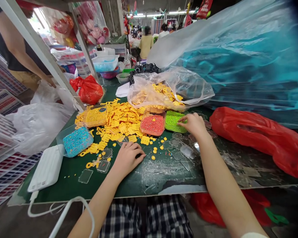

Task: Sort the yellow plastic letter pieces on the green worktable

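Over the right edge of the tray of green beads (173,121), my right hand (192,125) has its thumb and fingers pinched together; what they hold, if anything, is too small to make out. My left hand (130,157) rests on the green table (139,185), fingers curled and thumb apart, beside clear plastic pieces. Between the hands and behind them sit a tray of red beads (152,125), a pile of yellow plastic pieces (125,115), a tray of yellow beads (96,117) and a tray of blue beads (76,140).
A white power bank (46,168) with a cable lies at the left. Red bags (258,135) and a large bag of blue items (250,66) fill the right. Behind the pile is an open clear bag (193,86). A person (17,43) stands at the left.
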The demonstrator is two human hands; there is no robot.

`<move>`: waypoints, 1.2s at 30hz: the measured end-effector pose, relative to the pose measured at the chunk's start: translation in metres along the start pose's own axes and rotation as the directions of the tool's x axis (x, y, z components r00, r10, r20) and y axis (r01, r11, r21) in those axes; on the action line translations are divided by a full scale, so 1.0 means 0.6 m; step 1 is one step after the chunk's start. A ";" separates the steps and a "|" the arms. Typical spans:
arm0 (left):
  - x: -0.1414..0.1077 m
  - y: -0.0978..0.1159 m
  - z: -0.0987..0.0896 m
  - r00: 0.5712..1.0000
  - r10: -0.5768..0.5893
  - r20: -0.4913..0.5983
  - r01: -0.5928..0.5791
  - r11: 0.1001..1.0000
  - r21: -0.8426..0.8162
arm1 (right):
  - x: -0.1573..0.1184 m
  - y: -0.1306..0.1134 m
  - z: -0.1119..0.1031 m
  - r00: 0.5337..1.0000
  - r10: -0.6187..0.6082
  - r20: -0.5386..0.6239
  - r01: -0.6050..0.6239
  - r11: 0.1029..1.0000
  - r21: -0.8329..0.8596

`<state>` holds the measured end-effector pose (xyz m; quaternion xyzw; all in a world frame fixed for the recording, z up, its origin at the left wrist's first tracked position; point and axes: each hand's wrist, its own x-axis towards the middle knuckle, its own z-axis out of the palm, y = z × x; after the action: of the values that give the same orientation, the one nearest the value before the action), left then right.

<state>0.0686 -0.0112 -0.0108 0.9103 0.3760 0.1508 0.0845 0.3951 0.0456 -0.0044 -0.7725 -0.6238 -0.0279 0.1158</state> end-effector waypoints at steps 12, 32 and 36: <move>0.010 -0.002 0.013 0.998 0.032 -0.060 -0.030 0.999 0.035 | -0.003 0.001 0.002 0.999 -0.013 -0.042 0.014 1.000 0.017; -0.025 -0.034 0.000 0.955 -0.144 -0.258 0.147 0.989 -0.010 | 0.010 -0.018 -0.032 0.988 -0.012 0.154 0.024 0.997 -0.077; -0.013 -0.024 0.006 0.981 -0.094 -0.169 0.092 0.996 -0.016 | 0.025 -0.016 -0.029 0.962 -0.065 0.265 0.077 0.996 -0.037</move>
<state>0.0552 -0.0067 -0.0194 0.8753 0.4234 0.2249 0.0629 0.3912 0.0582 0.0166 -0.7490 -0.6601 0.0563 0.0123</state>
